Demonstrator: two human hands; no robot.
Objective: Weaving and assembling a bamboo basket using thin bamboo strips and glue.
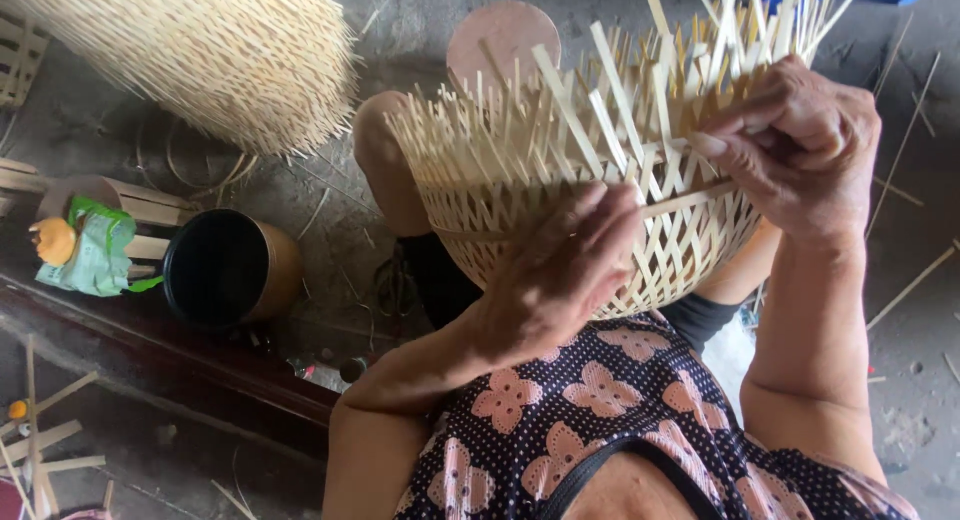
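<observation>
Basket [520, 195], half-woven from pale bamboo strips, rests on the person's knees at the centre of the head view, its open mouth tilted toward 12 o'clock. Loose strip ends bristle outward along the rim from 9 o'clock round to 2 o'clock.

Left hand [560, 270] lies against the woven wall at 6 o'clock of the basket, fingers curled and pressed flat on the weave, thumb side touching a horizontal strip [690, 200].

Right hand [800, 145] sits at 3 o'clock of the basket, over the rim. Its thumb and forefinger are pinched together on the upright strip ends; the other fingers are folded.

Surroundings: a second, finished woven basket [220, 50] lies at 10 o'clock, well apart. A dark round tin [225, 270] stands at 9 o'clock on the floor, beside a green wrapper [95, 250]. Scattered bamboo slats [45, 440] lie at 8 o'clock.
</observation>
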